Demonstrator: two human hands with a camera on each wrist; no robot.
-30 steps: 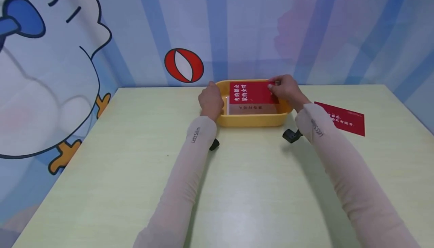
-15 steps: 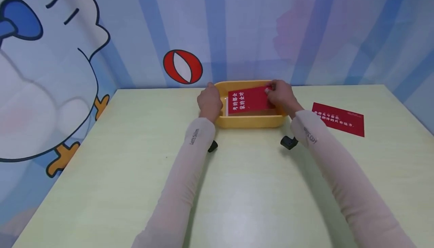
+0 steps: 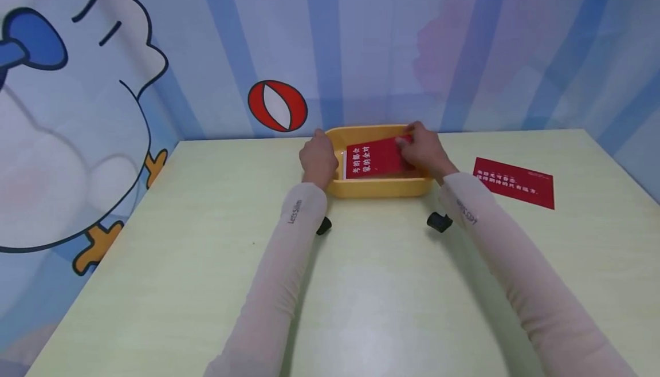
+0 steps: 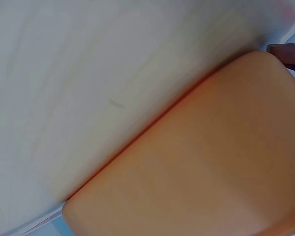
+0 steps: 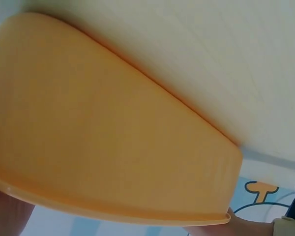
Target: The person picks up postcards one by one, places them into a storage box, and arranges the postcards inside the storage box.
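A yellow plastic tub (image 3: pixel 378 188) stands on the table near the wall. My left hand (image 3: pixel 318 157) grips its left end at the rim; in the left wrist view, a finger (image 4: pixel 289 55) shows beside the tub's end wall. With thumb and fingers, my right hand (image 3: pixel 425 149) pinches the right end of a red card (image 3: pixel 380 158) printed with white characters. The card lies slanted inside the tub, its left end lower, over another pale-edged card or sheet that is mostly hidden. In the right wrist view, the tub's outer wall (image 5: pixel 113 123) covers the inside.
Another red card (image 3: pixel 515 182) with white writing lies on the table (image 3: pixel 361 285) right of the tub, close to my right sleeve (image 3: pixel 479 211). A blue striped cartoon backdrop (image 3: pixel 376 50) stands right behind the tub.
My right hand has moved left and down with the red card, lowering it toward the tub's front side and tilting it. My left hand keeps its grip on the tub's left end.
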